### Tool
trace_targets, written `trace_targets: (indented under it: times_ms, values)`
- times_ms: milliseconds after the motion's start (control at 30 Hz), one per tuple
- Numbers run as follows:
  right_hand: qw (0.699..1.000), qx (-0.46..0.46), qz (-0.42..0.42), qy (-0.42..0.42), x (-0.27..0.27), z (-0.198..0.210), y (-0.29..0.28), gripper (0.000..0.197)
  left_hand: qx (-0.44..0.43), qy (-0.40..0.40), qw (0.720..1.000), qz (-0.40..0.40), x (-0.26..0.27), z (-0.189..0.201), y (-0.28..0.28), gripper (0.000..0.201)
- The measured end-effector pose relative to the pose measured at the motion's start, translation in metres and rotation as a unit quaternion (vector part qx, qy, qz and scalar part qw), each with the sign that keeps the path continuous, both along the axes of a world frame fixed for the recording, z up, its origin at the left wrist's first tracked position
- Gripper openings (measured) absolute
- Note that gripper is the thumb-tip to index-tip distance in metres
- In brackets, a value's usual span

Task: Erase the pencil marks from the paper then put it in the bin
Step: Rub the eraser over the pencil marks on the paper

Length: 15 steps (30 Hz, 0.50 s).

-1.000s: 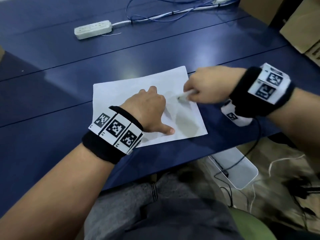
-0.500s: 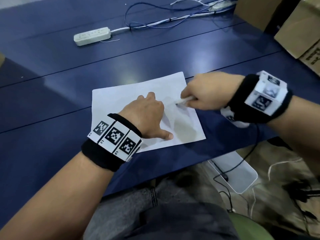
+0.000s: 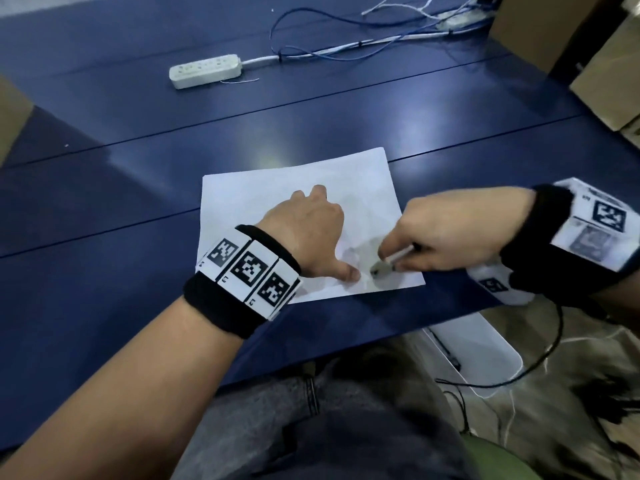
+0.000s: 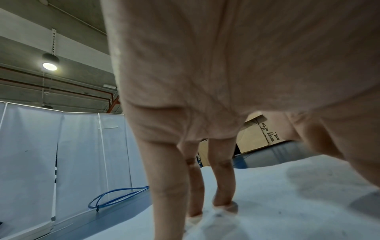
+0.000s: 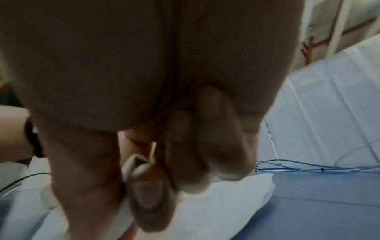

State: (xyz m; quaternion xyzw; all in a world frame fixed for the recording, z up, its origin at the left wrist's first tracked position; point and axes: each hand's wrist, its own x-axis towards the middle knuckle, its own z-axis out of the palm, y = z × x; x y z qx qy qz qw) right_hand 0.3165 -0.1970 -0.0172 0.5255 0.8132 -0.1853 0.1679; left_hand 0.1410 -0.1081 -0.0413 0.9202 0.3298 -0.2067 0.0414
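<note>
A white sheet of paper (image 3: 263,199) lies flat on the blue table (image 3: 104,209) near its front edge. My left hand (image 3: 311,233) rests on the sheet, its straight fingers (image 4: 222,178) spread and pressing the paper (image 4: 287,203) down. My right hand (image 3: 446,237) pinches a small white eraser (image 3: 384,266) and holds its tip on the sheet's near right corner, just right of my left thumb. In the right wrist view the eraser (image 5: 135,167) shows between thumb and curled fingers. A white bin (image 3: 485,355) stands on the floor below the table edge, at the right.
A white power strip (image 3: 204,71) with blue and white cables (image 3: 346,50) lies at the table's far side. Cardboard boxes (image 3: 602,64) stand at the far right. A black cable (image 3: 550,344) hangs from my right wrist over the bin.
My right hand has moved with the eraser from the sheet's middle right edge toward me, to its near right corner. My left hand has stayed pressed on the paper.
</note>
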Motion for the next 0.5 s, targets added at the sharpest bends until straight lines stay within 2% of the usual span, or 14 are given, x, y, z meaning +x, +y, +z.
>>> trace_targets:
  times_ms: [67,167,233,300,367,433,500]
  values:
    - [0.999,0.036,-0.023,-0.021,0.002,-0.002,0.01,0.018,0.002,0.002,1.0,-0.004,0.0,0.0,0.0,0.081]
    - [0.987,0.086,-0.124,-0.065,0.013,0.002,0.038,0.04,0.004,0.001,1.0,-0.003,0.0,0.001,0.0,0.078]
    - [0.989,0.085,-0.109,-0.05,0.015,0.002,0.029,0.049,0.005,-0.001,1.0,-0.001,-0.001,0.0,-0.002,0.078]
    - [0.994,0.068,-0.073,-0.042,0.012,0.001,0.008,0.048,0.006,0.0,1.0,0.003,-0.001,0.001,-0.002,0.079]
    - [0.998,0.03,-0.053,-0.032,0.005,0.001,-0.012,0.035,0.004,-0.002,1.0,0.008,-0.001,0.001,-0.002,0.081]
    - [0.998,-0.01,-0.062,0.01,0.005,-0.002,-0.016,0.021,0.007,-0.003,1.0,0.007,-0.001,0.002,-0.003,0.081]
    - [0.994,-0.033,-0.093,0.05,0.009,-0.006,-0.013,0.023,0.007,-0.004,1.0,0.008,-0.001,0.002,-0.003,0.081]
